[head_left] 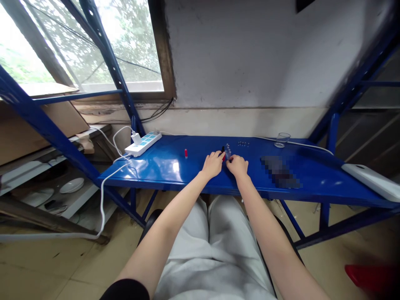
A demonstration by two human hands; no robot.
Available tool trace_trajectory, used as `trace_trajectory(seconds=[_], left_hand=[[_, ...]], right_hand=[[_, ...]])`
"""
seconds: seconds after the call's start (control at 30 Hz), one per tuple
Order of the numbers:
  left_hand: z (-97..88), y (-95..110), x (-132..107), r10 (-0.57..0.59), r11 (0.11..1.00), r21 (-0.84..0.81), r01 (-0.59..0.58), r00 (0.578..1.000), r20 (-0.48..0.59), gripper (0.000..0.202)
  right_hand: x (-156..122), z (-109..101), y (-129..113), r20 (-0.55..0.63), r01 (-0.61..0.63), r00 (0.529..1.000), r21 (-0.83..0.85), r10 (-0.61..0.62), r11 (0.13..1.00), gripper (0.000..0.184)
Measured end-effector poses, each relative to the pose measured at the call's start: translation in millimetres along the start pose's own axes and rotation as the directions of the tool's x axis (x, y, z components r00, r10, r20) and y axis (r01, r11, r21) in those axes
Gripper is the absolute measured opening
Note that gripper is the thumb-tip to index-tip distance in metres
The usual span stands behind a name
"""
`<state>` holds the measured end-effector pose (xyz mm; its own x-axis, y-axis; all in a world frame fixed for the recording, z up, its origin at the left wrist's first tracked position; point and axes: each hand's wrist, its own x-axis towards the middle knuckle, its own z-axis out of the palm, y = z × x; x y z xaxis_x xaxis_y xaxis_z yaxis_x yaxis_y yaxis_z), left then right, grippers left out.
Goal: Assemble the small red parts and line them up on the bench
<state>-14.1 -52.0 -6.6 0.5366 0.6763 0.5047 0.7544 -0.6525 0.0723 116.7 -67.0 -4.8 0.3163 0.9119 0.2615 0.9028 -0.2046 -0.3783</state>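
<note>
Both of my hands rest close together on the blue metal shelf (175,166), knuckles up and fingers curled. My left hand (213,163) pinches a small red and black item (223,153) at its fingertips. My right hand (238,165) holds a small clear part (228,151) right beside it. The two hands almost touch. A small red piece (186,153) lies alone on the shelf, to the left of my left hand. A row of tiny dark pieces (243,143) sits just beyond my right hand.
A white and blue power strip (143,144) with a white cable lies at the shelf's back left. A clear glass cup (282,139) stands at the back right. A white flat object (371,180) lies at the far right. Blue frame posts rise on both sides; a window is behind left.
</note>
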Motion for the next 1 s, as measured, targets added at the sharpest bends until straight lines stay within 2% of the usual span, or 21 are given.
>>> trace_trajectory(seconds=[0.17,0.27,0.37,0.47,0.67,0.8,1.0], left_hand=[[-2.6,-3,1,-0.052,0.998,-0.04,0.049,0.995,-0.082,0.026],[-3.1,-6,-2,-0.107,0.987,-0.138,0.085,0.981,-0.161,0.021],[-2.8,-11,-5,-0.171,0.95,-0.301,0.087,0.948,-0.267,0.018],[-3.8,-15,-9,-0.261,0.894,-0.44,0.089,0.9,-0.348,0.015],[-6.7,-20,-10,-0.347,0.822,-0.563,0.085,0.859,-0.377,0.011],[-5.5,-21,-9,-0.37,0.808,-0.584,0.081,0.841,-0.395,0.012],[-4.5,-22,-10,-0.368,0.8,-0.596,0.072,0.844,-0.391,0.012]], right_hand=[[1,4,1,-0.023,0.006,1.0,-0.002,-0.006,1.0,0.023],[1,5,3,-0.039,0.014,0.999,-0.001,-0.014,1.0,0.021],[1,6,3,-0.052,0.037,0.998,-0.003,-0.037,0.999,0.018],[0,4,0,-0.057,0.118,0.991,-0.021,-0.119,0.993,0.016],[-3,3,-8,-0.054,0.341,0.937,-0.077,-0.345,0.937,0.015],[-4,4,-9,-0.05,0.36,0.93,-0.09,-0.365,0.929,0.014],[-5,2,-11,-0.03,0.389,0.918,-0.123,-0.395,0.913,0.013]])
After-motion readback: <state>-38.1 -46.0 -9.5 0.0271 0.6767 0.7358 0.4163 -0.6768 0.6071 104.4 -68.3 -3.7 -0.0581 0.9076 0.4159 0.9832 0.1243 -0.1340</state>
